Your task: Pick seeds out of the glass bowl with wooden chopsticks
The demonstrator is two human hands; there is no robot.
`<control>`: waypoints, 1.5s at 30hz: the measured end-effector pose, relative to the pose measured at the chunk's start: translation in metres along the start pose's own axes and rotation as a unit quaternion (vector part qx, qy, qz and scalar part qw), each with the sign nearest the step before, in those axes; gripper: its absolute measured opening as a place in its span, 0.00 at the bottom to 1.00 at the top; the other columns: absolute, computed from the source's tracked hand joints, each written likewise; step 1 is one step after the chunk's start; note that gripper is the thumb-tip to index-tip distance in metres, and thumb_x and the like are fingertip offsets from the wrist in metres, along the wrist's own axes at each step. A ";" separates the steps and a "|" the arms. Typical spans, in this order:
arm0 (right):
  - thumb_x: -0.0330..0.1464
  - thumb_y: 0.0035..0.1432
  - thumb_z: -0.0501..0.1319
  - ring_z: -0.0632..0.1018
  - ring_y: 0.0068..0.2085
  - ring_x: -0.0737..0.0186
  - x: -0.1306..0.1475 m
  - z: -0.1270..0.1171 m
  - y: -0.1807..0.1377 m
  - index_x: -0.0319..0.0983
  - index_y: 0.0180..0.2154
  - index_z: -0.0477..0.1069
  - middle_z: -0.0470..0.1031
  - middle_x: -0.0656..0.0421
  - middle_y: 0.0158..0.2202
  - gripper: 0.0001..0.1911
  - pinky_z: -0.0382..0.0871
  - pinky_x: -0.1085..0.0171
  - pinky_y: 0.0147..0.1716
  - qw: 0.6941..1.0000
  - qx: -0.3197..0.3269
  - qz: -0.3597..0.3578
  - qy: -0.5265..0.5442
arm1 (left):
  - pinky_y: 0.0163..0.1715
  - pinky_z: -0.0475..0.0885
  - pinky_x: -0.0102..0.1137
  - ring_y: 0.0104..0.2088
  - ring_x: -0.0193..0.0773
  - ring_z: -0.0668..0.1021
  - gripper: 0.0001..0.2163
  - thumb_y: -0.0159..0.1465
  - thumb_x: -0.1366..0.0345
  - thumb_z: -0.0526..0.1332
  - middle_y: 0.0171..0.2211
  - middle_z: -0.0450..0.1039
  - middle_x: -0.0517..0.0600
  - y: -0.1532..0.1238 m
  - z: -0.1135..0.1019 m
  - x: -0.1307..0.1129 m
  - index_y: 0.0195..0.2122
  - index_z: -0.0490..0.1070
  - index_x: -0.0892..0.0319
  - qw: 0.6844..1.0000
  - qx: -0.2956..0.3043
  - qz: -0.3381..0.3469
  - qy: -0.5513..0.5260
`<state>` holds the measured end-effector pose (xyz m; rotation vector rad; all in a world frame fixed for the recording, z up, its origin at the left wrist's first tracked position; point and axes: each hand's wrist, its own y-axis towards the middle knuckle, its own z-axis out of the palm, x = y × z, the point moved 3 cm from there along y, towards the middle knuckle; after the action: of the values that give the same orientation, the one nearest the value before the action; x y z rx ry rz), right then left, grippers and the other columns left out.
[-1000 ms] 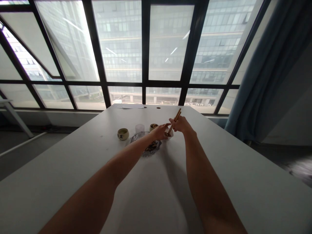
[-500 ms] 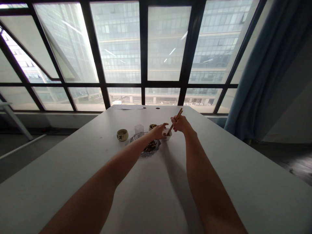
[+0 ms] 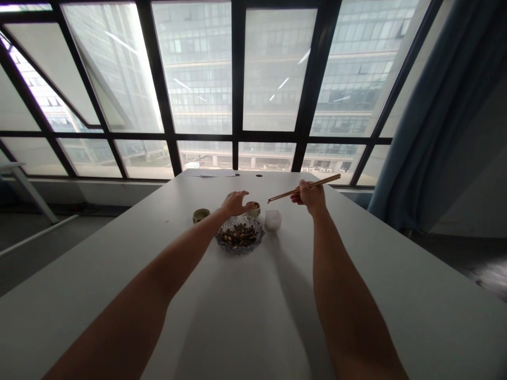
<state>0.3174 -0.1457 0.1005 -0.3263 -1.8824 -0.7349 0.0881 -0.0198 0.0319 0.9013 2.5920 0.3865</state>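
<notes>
In the head view, both arms stretch forward from the near edge, the right one straighter. The left hand (image 3: 235, 202) is palm down beyond the glass bowl, its fingers loose and parted, gripping nothing that can be seen; its thumb points right, towards a small pale cup, and whether it touches that cup cannot be told. The right hand (image 3: 314, 196) is closed around a pair of chopsticks (image 3: 285, 195), held aslant above the table, tips to the left and lower, thick ends up to the right. The tips hover in the air; a speck there is too small to make out.

The table (image 3: 111, 264) is white, with papers (image 3: 209, 173) at its far left end. Beyond stand dark-framed windows (image 3: 273, 74), and a blue curtain (image 3: 428, 105) hangs at the right.

The glass bowl (image 3: 240, 235), wavy-rimmed, sits in the middle, heaped with dark and tan pieces. Just beyond it, the small pale cup (image 3: 254, 212) holds tan bits. Right of the bowl stands a whitish cup (image 3: 273, 221), contents unclear. To the left, a greenish cup (image 3: 201, 215) lies partly behind the left forearm.
</notes>
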 end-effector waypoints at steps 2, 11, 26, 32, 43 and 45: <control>0.35 0.70 0.52 0.77 0.17 0.67 0.006 0.008 -0.003 0.38 0.29 0.66 0.77 0.58 0.19 0.16 0.69 0.73 0.15 0.999 0.004 -0.019 0.029 | 0.62 0.62 0.49 0.62 0.57 0.70 0.33 0.60 0.47 0.64 0.61 0.68 0.64 -0.002 -0.010 0.026 0.62 0.62 0.61 0.999 0.014 -0.048 0.016; 0.50 0.64 0.56 0.71 0.13 0.68 0.021 0.092 -0.027 0.40 0.25 0.63 0.71 0.61 0.15 0.24 0.62 0.73 0.11 0.979 0.063 -0.154 0.121 | 0.51 0.73 0.40 0.55 0.55 0.77 0.42 0.50 0.57 0.72 0.54 0.75 0.65 -0.004 -0.003 0.061 0.64 0.56 0.64 0.994 0.058 -0.095 -0.012; 0.61 0.59 0.54 0.74 0.17 0.66 0.011 0.130 -0.031 0.40 0.27 0.67 0.73 0.59 0.18 0.31 0.66 0.70 0.16 0.971 0.137 -0.187 0.058 | 0.56 0.70 0.44 0.56 0.54 0.76 0.47 0.48 0.59 0.75 0.55 0.75 0.64 -0.007 -0.006 0.069 0.66 0.54 0.61 0.992 0.028 0.065 -0.109; 0.55 0.64 0.52 0.70 0.15 0.67 0.025 0.102 -0.034 0.39 0.21 0.68 0.70 0.58 0.14 0.31 0.64 0.70 0.16 0.982 0.100 -0.157 0.013 | 0.55 0.71 0.43 0.57 0.55 0.76 0.40 0.53 0.55 0.72 0.55 0.75 0.63 -0.006 0.003 0.078 0.64 0.59 0.61 0.995 0.054 0.016 -0.082; 0.40 0.65 0.59 0.70 0.13 0.69 0.015 0.108 -0.046 0.37 0.20 0.70 0.70 0.60 0.13 0.23 0.64 0.71 0.15 0.964 0.223 -0.113 -0.089 | 0.60 0.68 0.46 0.58 0.50 0.74 0.25 0.67 0.48 0.56 0.56 0.74 0.59 -0.079 -0.036 0.099 0.57 0.68 0.60 0.992 -0.111 -0.015 -0.062; 0.40 0.64 0.61 0.71 0.13 0.68 0.015 0.111 -0.047 0.38 0.20 0.69 0.71 0.60 0.13 0.22 0.64 0.71 0.15 0.961 0.236 -0.112 -0.091 | 0.59 0.68 0.47 0.58 0.51 0.74 0.24 0.66 0.47 0.58 0.56 0.74 0.58 -0.102 -0.039 0.112 0.56 0.68 0.59 0.986 -0.150 -0.046 -0.052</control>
<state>0.2042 -0.1149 0.0683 0.1318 -2.2225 -0.3878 -0.0643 -0.0307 0.0011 0.6767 2.3853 0.6653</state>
